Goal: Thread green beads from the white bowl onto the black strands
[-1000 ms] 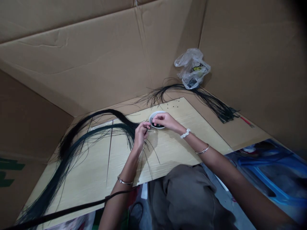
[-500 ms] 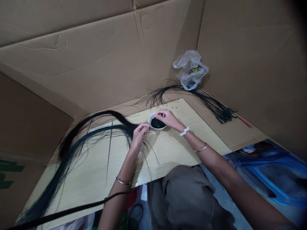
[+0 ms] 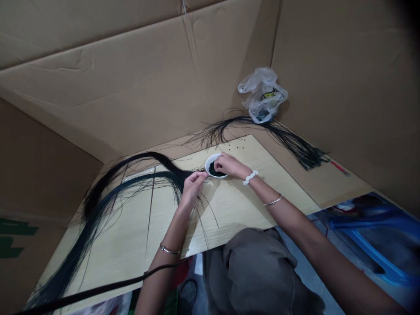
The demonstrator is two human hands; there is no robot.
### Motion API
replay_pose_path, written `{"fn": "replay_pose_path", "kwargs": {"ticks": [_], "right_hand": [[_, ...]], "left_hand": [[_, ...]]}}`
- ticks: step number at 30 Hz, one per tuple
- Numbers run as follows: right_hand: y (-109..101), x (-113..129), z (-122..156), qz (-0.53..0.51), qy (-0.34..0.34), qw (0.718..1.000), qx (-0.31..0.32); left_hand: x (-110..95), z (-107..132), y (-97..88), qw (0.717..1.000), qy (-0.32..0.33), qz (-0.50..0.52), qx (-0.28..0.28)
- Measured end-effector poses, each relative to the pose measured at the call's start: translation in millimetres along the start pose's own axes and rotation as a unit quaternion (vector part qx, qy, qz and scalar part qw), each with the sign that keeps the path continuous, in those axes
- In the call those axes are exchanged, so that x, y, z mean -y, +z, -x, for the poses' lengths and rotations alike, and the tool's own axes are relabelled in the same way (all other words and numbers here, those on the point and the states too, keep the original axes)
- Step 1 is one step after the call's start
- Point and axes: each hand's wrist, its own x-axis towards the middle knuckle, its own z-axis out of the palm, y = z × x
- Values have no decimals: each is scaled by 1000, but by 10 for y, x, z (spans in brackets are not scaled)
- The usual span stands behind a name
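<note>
A small white bowl (image 3: 209,160) of dark, glossy little pieces (image 3: 213,169) stands on the pale board. Over its right side, my right hand (image 3: 229,166) is closed with its fingertips down among the pieces; whatever they pinch is hidden. My left hand (image 3: 193,186) makes a pinch close to the left rim, and what lies between its fingers is too thin to make out. Under and behind that hand runs a black bundle of long strands (image 3: 144,157). A dark green bundle of strands (image 3: 131,181) curves beside it to the lower left.
Cardboard walls (image 3: 131,87) surround the board (image 3: 236,210). At the back right, a clear plastic bag (image 3: 264,96) rests by another dark strand bundle (image 3: 288,140), near a red-handled tool (image 3: 339,167). Several dark specks lie behind the bowl. A black strap (image 3: 98,288) crosses at lower left.
My right hand has dipped lower into the bowl, its fingertips now among the dark pieces. My left hand keeps its pinch by the rim. The whole view has shifted slightly.
</note>
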Motion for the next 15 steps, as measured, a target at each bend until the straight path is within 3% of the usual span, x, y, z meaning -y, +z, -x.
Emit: {"fn": "replay_pose_path", "kwargs": {"ticks": [4, 9, 12, 15], "right_hand": [[-41, -73, 22, -155, -8, 986, -52], [-86, -22, 62, -442, 7, 894, -68], [-101, 41, 79, -529, -1, 848, -38], [-98, 72, 88, -572, -4, 820, -19]], "left_hand": [[-3, 6, 6, 1000, 0, 5, -5], [-51, 32, 46, 1000, 11, 1, -23], [-70, 41, 61, 999, 18, -11, -33], [-79, 49, 66, 999, 25, -9, -31]]}}
